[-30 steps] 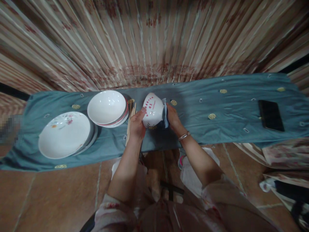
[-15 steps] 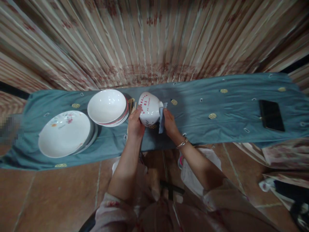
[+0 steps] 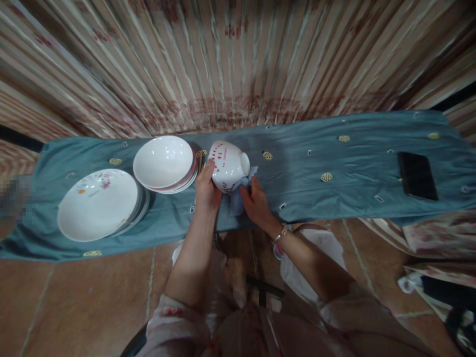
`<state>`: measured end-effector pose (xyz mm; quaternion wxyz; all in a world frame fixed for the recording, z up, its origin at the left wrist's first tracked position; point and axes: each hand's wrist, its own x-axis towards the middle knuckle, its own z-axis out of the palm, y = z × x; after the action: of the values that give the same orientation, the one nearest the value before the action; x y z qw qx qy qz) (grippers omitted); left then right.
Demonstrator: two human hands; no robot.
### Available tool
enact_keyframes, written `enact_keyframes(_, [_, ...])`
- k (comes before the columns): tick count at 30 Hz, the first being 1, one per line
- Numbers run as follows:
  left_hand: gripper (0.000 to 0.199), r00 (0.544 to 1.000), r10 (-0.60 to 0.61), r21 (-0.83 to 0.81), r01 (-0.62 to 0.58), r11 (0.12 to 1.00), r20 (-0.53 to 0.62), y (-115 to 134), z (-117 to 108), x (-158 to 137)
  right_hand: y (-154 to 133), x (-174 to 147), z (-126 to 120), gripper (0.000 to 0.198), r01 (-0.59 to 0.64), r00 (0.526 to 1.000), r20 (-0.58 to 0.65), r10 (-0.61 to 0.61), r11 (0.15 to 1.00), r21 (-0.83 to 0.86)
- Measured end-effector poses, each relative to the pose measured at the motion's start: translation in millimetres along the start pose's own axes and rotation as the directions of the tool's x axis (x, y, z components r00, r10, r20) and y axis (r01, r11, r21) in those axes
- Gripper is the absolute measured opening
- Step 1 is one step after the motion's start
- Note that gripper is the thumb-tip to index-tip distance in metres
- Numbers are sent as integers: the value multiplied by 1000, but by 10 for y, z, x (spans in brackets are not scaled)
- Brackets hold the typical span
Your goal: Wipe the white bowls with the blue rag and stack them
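Head view: gripping white bowl (image 3: 228,166) in left hand (image 3: 207,191), tilted sideways over fabric-covered table (image 3: 301,191), with foot facing right; grasping blue cloth (image 3: 237,202) in right hand (image 3: 258,203), against bowl's near side; with bowl stack (image 3: 163,162) just beside left hand, larger dish stack (image 3: 99,206) farther left, flat black device (image 3: 417,176) well apart at right

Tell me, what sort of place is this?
Probably a room in a home, though I can't be certain: patterned curtains hang behind a long table covered in teal fabric, a stack of white bowls stands on it, and the floor is tiled.
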<state>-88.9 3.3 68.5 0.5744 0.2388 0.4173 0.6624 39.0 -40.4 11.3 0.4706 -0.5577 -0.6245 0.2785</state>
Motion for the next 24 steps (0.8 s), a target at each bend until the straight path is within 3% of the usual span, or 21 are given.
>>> enact_keyframes(7, [42, 999, 28, -16, -29, 999, -20, -16, 11, 3, 86, -16, -121, 38, 168, 985, 86, -152, 958, -231])
enact_keyframes(18, [44, 999, 35, -32, -36, 999, -20, -31, 10, 8, -156, -11, -300, 43, 431, 902, 192, -387, 834, -343])
enact_keyframes(24, [42, 1000, 25, 5, -25, 1000, -11, 1, 44, -37, -289, 22, -312, 45, 463, 886, 217, -409, 790, -402])
